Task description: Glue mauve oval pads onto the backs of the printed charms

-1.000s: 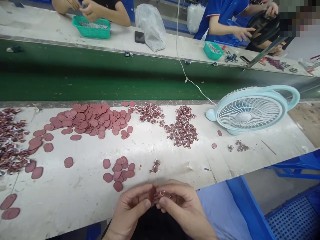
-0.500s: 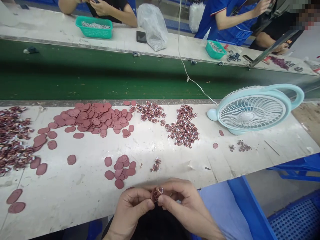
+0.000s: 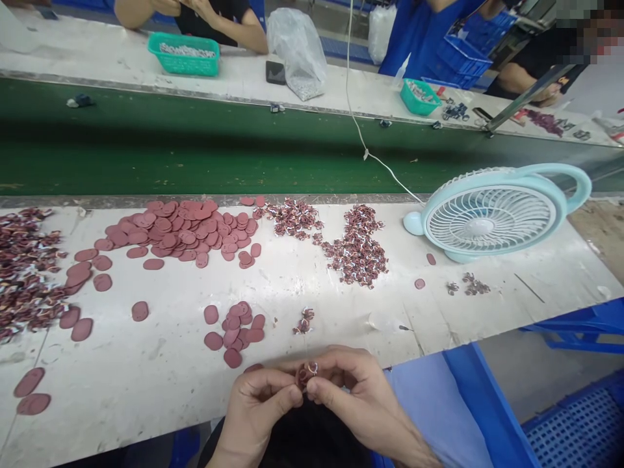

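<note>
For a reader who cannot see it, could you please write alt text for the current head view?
A person's left hand and right hand hold a small brown piece by a white table. On it are reddish discs, small parts and a fan.

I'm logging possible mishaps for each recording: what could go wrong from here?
The small reddish-brown part is pinched between the left hand and right hand, close to the near edge of the table; a slip could drop it off. The left hand might nudge the loose discs just beyond it. If the fan is running, which I can't tell, its air might shift the pile of small pieces to its left.
</note>
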Available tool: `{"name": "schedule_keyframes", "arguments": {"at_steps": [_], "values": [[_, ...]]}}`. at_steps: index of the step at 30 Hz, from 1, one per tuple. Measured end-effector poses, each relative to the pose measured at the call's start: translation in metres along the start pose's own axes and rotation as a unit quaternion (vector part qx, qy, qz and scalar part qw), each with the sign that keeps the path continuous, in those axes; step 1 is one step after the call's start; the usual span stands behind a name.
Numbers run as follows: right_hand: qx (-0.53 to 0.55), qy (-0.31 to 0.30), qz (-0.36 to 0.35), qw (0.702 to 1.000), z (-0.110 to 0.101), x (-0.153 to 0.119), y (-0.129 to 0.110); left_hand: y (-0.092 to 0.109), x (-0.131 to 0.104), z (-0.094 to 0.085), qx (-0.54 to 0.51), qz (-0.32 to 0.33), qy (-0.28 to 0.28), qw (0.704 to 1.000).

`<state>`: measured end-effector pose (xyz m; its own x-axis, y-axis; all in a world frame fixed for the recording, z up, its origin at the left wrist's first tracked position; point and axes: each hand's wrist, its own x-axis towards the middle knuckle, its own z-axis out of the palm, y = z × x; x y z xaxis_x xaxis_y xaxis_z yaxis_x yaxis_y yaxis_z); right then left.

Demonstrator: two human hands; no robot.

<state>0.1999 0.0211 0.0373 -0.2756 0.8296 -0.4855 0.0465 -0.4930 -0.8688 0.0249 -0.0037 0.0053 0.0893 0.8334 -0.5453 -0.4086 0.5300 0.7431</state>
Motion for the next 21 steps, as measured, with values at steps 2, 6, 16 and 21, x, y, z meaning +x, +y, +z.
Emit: {"name": "schedule_keyframes", "arguments": {"at_steps": [2,6,16,21], "values": [[0.011,0.003,-0.001,1.000,-0.001,0.000,0.003,0.000,0.000,0.000,0.009,0.004,0.004,1.000],[0.047,0.004,0.003,0.999,0.001,0.002,0.009,-0.001,0.000,-0.002,0.025,0.010,0.002,1.000],[0.155,0.051,0.005,0.987,-0.018,-0.018,0.047,0.006,-0.021,-0.039,0.209,0.114,0.114,0.965],[0.112,0.217,-0.124,0.962,-0.071,-0.055,0.098,0.020,-0.018,-0.082,0.483,0.212,0.103,0.844]]}}
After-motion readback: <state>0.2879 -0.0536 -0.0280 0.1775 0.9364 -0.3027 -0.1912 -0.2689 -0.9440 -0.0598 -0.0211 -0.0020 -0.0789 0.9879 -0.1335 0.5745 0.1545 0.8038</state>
